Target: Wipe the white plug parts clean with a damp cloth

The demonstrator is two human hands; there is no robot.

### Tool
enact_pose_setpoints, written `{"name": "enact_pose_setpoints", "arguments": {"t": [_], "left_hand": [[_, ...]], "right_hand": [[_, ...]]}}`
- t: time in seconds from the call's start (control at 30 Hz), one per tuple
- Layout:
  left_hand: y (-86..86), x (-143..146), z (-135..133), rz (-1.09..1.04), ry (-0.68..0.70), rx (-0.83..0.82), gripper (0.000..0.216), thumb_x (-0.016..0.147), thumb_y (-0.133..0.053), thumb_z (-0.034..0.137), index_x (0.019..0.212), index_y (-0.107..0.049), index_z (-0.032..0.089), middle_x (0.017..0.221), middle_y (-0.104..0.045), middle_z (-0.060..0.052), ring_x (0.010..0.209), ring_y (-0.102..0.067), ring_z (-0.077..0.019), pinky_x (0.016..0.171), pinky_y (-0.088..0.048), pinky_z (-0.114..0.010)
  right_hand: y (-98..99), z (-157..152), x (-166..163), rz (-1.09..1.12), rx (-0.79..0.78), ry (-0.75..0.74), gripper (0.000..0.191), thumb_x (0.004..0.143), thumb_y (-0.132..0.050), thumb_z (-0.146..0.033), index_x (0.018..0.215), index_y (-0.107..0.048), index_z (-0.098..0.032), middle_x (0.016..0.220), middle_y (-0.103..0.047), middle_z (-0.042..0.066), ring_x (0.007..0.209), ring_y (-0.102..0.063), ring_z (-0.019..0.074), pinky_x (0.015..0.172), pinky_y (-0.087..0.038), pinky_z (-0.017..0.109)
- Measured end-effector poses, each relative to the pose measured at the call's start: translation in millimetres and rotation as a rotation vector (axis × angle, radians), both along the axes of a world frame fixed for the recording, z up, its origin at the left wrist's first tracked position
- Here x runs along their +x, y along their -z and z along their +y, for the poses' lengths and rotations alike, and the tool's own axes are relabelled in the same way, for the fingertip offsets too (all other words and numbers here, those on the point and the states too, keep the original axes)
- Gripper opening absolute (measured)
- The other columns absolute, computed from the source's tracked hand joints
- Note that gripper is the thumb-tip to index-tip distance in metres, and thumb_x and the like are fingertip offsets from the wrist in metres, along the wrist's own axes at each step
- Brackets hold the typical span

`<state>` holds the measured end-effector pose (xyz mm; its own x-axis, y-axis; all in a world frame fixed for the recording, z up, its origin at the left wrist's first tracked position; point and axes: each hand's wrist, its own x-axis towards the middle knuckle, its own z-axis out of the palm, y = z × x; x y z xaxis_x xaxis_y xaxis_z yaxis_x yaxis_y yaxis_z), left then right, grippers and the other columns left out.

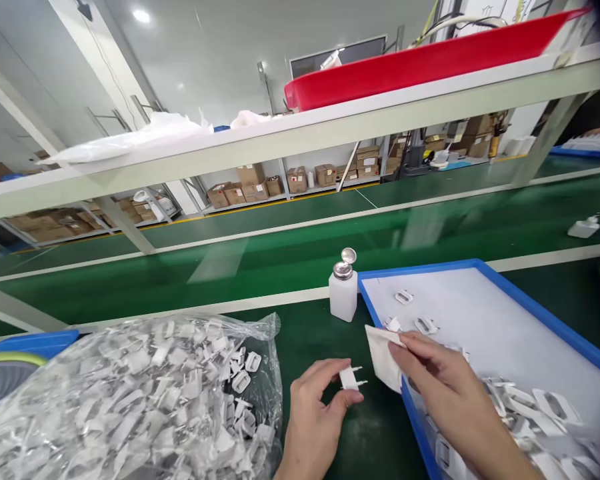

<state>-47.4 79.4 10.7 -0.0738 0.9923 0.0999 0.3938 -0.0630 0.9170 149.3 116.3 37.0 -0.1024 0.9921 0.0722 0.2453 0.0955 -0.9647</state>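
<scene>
My left hand (316,407) pinches a small white plug part with two metal pins (351,379) just above the green bench top. My right hand (443,387) grips a folded white wipe (383,357) beside it, over the near left corner of the blue tray (540,308). The wipe's edge sits a short way right of the plug part. Several white plug parts (535,407) lie loose in the tray. A clear plastic bag full of the same parts (130,400) lies open to the left of my left hand.
A white dispenser bottle with a metal flip cap (343,290) stands at the tray's far left corner. Green conveyor belts (300,253) run across behind. Another white bottle (584,227) sits far right. A red tray (430,60) rests on the overhead shelf. A blue bin (30,343) is at left.
</scene>
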Motion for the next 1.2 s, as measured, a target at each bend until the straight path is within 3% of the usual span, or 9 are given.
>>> {"name": "enact_pose_setpoints", "arguments": {"t": [0.1,0.2,0.4,0.5,0.6,0.8,0.93,1.1,1.2], "left_hand": [[10.9,11.4,4.9,0.082,0.095,-0.118,0.037,0.078,-0.075,0.008,0.113,-0.078,0.020,0.099,-0.075,-0.007,0.084,-0.067,-0.0218,0.075,-0.053,-0.029],[21.0,14.5,6.5,0.158,0.152,-0.192,0.041,0.076,-0.073,0.002,0.114,-0.078,0.017,0.106,-0.072,-0.010,0.087,-0.066,-0.0225,0.083,-0.052,-0.032],[35.2,1.0,2.3,0.186,0.178,-0.162,0.048,0.076,-0.072,0.000,0.120,-0.073,0.019,0.118,-0.070,-0.010,0.090,-0.062,-0.0234,0.081,-0.053,-0.033],[39.8,-1.7,1.4,0.222,0.203,-0.118,0.042,0.079,-0.066,-0.002,0.115,-0.075,0.019,0.106,-0.073,-0.008,0.091,-0.062,-0.0244,0.083,-0.052,-0.035],[43.9,0.6,1.3,0.255,0.213,-0.087,0.046,0.079,-0.059,-0.005,0.115,-0.076,0.019,0.098,-0.072,-0.008,0.094,-0.063,-0.0256,0.086,-0.052,-0.037],[50.8,4.6,2.7,0.264,0.176,-0.083,0.052,0.072,-0.047,-0.012,0.108,-0.077,0.012,0.095,-0.071,-0.012,0.094,-0.065,-0.0261,0.081,-0.054,-0.035],[51.8,3.4,3.6,0.246,0.172,-0.077,0.049,0.072,-0.049,-0.010,0.106,-0.077,0.013,0.091,-0.070,-0.010,0.087,-0.064,-0.0237,0.080,-0.054,-0.034],[51.5,4.0,2.0,0.235,0.178,-0.062,0.054,0.070,-0.047,-0.012,0.101,-0.078,0.018,0.086,-0.068,-0.006,0.085,-0.062,-0.0211,0.073,-0.054,-0.028],[51.6,6.0,0.7,0.234,0.165,-0.057,0.054,0.071,-0.043,-0.013,0.099,-0.077,0.018,0.088,-0.067,-0.007,0.087,-0.063,-0.0214,0.070,-0.054,-0.027]], "right_hand": [[17.7,-17.8,5.5,0.122,-0.177,0.072,0.039,0.093,-0.059,-0.059,0.100,-0.076,-0.025,0.078,-0.053,-0.001,0.065,-0.045,0.0132,0.055,-0.041,0.021],[27.0,-25.1,11.2,0.102,-0.214,0.087,0.039,0.092,-0.060,-0.059,0.095,-0.075,-0.024,0.083,-0.056,0.000,0.074,-0.052,0.0158,0.064,-0.046,0.020],[38.3,-27.2,9.0,-0.215,-0.059,-0.078,0.038,0.102,-0.045,-0.048,0.110,-0.073,-0.025,0.089,-0.063,0.003,0.084,-0.064,0.0174,0.074,-0.050,0.023],[49.3,-27.2,-9.1,-0.489,0.065,-0.197,0.045,0.105,-0.031,-0.030,0.132,-0.066,-0.020,0.100,-0.065,0.008,0.087,-0.069,0.0183,0.078,-0.054,0.027],[68.5,-29.6,-28.0,-0.697,0.122,-0.273,0.052,0.100,-0.024,-0.014,0.126,-0.069,-0.012,0.095,-0.065,0.012,0.077,-0.071,0.0202,0.070,-0.056,0.030],[113.4,-46.4,-31.0,-0.706,0.172,-0.377,0.056,0.090,-0.029,-0.002,0.136,-0.062,-0.002,0.108,-0.070,0.018,0.090,-0.075,0.0191,0.080,-0.058,0.022],[103.4,-45.5,-30.3,-0.687,0.173,-0.359,0.054,0.092,-0.027,-0.003,0.127,-0.068,-0.005,0.101,-0.070,0.016,0.083,-0.075,0.0175,0.073,-0.058,0.022],[69.6,-25.1,-37.5,-0.658,0.144,-0.233,0.045,0.100,-0.030,-0.016,0.084,-0.072,-0.015,0.078,-0.061,0.006,0.063,-0.065,0.0157,0.058,-0.051,0.027],[72.5,-25.0,-40.0,-0.613,0.163,-0.193,0.043,0.099,-0.034,-0.018,0.074,-0.069,-0.018,0.074,-0.061,0.006,0.059,-0.062,0.0153,0.057,-0.050,0.026]]}}
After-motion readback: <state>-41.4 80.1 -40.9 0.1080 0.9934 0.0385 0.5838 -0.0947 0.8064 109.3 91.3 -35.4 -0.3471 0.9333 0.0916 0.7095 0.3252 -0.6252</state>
